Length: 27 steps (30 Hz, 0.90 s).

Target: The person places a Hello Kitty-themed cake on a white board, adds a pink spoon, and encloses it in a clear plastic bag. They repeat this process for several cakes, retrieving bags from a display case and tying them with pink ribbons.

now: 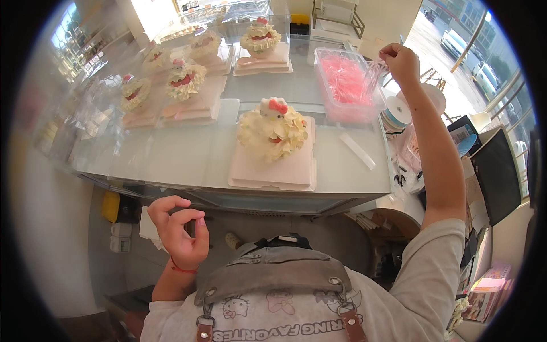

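My right hand (401, 64) is raised at the far right corner of the glass counter and pinches a few translucent strips (376, 75). They hang over the edge of a clear plastic tub (352, 114) filled with pink shredded filler (344, 79). In front of me a small cake (273, 132) with ruffled cream and a white cat figure with a red bow (273, 107) sits on a pale pink square base (271, 173). My left hand (181, 231) hovers before the counter's front edge, its fingers loosely curled, holding nothing.
Several similar cakes (186, 81) stand on pink bases at the back left, some under clear covers (267, 25). A white strip (358, 151) lies right of the near cake. Ribbon spools (397, 111), scissors (399, 179) and a dark monitor (498, 175) crowd the right side.
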### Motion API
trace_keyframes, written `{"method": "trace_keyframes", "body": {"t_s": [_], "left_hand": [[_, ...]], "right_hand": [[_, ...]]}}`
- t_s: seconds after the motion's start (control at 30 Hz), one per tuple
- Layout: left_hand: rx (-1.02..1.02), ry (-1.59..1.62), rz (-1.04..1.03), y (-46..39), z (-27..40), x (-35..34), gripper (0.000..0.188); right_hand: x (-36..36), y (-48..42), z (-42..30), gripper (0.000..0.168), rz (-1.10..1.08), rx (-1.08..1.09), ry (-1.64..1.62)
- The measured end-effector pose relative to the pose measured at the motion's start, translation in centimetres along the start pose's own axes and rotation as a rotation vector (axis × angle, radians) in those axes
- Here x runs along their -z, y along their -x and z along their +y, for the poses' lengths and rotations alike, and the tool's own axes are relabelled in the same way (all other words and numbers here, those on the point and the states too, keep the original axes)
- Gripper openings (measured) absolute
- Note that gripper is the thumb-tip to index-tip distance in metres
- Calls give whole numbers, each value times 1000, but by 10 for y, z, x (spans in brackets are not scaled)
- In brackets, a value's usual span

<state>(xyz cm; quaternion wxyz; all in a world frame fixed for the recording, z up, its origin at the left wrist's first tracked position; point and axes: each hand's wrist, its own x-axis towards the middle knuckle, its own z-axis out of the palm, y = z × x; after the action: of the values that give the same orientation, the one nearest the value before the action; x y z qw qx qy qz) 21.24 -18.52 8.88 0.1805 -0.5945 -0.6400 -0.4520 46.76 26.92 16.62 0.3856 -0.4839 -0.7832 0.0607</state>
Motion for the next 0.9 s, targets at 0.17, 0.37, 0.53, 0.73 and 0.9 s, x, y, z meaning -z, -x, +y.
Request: {"method": "trace_keyframes", "body": {"t_s": [0.17,0.37,0.53,0.73,0.9], "left_hand": [[-28,172,-115,-6,16,-16,18],[-18,582,-439,-15,42,-45,21],[97,842,-650,-32,69,-85,29],[208,967,-679,-68,103,-132,38],[289,1096,-777,-80,122,-190,41]], "right_hand": [[36,29,-10,11,168,-52,-217],[94,104,-35,11,158,-79,-539],[98,163,-45,11,46,-59,-812],[102,184,-60,11,10,-16,-879],[94,171,-52,15,-68,-49,-1031]]}}
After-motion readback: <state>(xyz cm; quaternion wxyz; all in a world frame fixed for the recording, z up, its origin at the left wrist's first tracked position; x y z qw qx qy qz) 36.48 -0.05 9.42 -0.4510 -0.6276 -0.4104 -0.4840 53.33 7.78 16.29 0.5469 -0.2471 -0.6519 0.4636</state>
